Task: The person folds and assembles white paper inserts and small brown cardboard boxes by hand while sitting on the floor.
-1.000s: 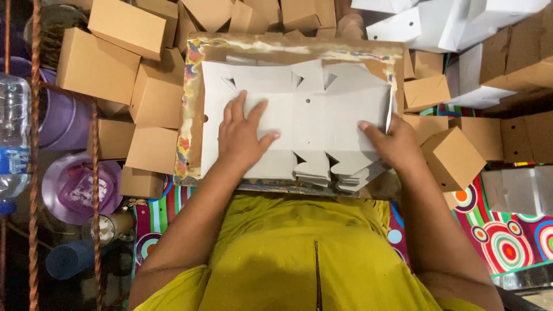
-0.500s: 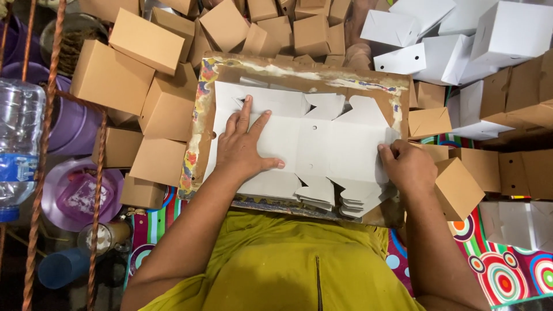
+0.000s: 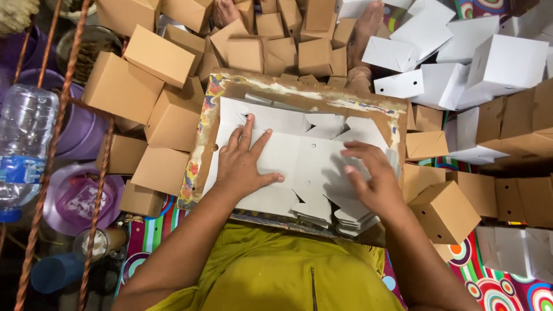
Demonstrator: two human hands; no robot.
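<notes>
A stack of flat white die-cut box blanks [image 3: 299, 155] lies on a worn cardboard board [image 3: 203, 138] across my lap. My left hand [image 3: 245, 161] rests flat on the left half of the top blank, fingers spread. Over the right half of the same blank hovers my right hand [image 3: 371, 178], fingers apart and blurred with motion, holding nothing. More blanks fan out from under the stack at its near edge [image 3: 351, 216].
Folded brown boxes [image 3: 158, 57] are heaped to the left, behind and right [image 3: 443, 213]. White folded boxes [image 3: 507, 60] pile at the back right. A clear plastic bottle [image 3: 26, 138], purple tubs [image 3: 78, 196] and ropes [image 3: 55, 103] stand on the left. Someone's bare feet [image 3: 368, 29] show at the top.
My right hand has come off the blank's right edge and slid inward over the sheet. My left hand has stayed pressed on the left half. The view has shifted slightly.
</notes>
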